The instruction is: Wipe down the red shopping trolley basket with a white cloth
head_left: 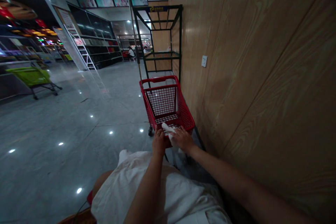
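Think of a clock lying flat, with the person in the middle and 12 o'clock straight ahead. The red plastic shopping cart with grid sides (187,118) is close by at 12 o'clock. Its far side, seen over the basket, is full of little square holes.

The left hand (159,141) is curled around the near edge of the cart, holding on to it. The right hand (182,139) is just beside it, a bit toward 1 o'clock. Its fingers are bunched on a crumpled white cloth (168,128), which pokes out between the two hands, at the near end of the cart. I can't tell if it is cloth or paper. Loose white clothes (162,190) cover the lap.

Behind the cart, also at 12 o'clock, is a tall dark metal rack (162,57). A thin long pole (133,21) rises by the cart's far left corner. The brown wood-look wall (244,77) runs from 1 to 3 o'clock, with a small white wall socket (204,61) at 1 o'clock. At 11 o'clock, far off, are a white metal ladder (85,51) and long dark shelves (103,50). A bright green shopping cart (30,76) stands at 10 o'clock on the shiny grey floor (63,122).
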### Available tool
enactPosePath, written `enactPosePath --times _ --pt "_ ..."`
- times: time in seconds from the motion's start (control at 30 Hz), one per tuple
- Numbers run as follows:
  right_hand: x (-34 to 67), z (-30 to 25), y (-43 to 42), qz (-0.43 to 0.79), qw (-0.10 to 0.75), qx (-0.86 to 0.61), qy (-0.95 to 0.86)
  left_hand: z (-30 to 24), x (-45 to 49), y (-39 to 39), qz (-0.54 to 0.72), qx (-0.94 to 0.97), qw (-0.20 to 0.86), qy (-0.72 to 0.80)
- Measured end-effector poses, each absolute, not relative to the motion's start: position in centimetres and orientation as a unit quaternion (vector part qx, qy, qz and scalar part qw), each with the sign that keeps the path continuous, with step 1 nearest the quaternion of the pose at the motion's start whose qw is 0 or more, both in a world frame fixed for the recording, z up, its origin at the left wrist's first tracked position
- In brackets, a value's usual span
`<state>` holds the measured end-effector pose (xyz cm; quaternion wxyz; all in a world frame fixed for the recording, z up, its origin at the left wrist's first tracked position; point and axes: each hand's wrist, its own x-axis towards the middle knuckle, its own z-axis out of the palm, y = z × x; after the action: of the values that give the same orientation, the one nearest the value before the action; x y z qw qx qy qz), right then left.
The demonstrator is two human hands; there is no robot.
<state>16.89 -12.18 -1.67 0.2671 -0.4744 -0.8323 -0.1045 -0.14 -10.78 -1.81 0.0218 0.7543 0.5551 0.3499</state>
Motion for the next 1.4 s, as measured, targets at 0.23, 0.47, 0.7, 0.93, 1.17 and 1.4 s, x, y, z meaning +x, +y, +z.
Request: enactPosePath --times 0.23,0.47,0.7,0.93,1.17,1.4 --pt "25.8 -1.8 -11.1 -0.105 0.285 -0.548 -0.779 -1.5 1.4 -11.2 0.345 0.777 0.043 0.525" --pt "18.3 -2.3 -12.8 -0.07 0.316 -0.54 -0.777 -1.4 2.3 -11.7 0.347 0.783 0.033 0.515" --pt "17.5 -2.2 -12.6 -0.092 0.299 -0.469 -0.826 -1.8 1.2 -10.9 0.371 0.783 0.049 0.497" --pt "28.7 -1.9 -9.5 -0.11 0.266 -0.45 -0.845 -1.3 0.6 -10.0 0.366 0.784 0.075 0.495" --pt "26.5 -1.0 -10.1 -0.09 0.27 -0.502 -0.817 -0.6 -0.5 -10.9 0.318 0.779 0.003 0.541" --pt "18.2 0.3 -11.3 -0.091 0.253 -0.543 -0.796 0.6 -0.9 -11.5 0.392 0.679 -0.048 0.619"
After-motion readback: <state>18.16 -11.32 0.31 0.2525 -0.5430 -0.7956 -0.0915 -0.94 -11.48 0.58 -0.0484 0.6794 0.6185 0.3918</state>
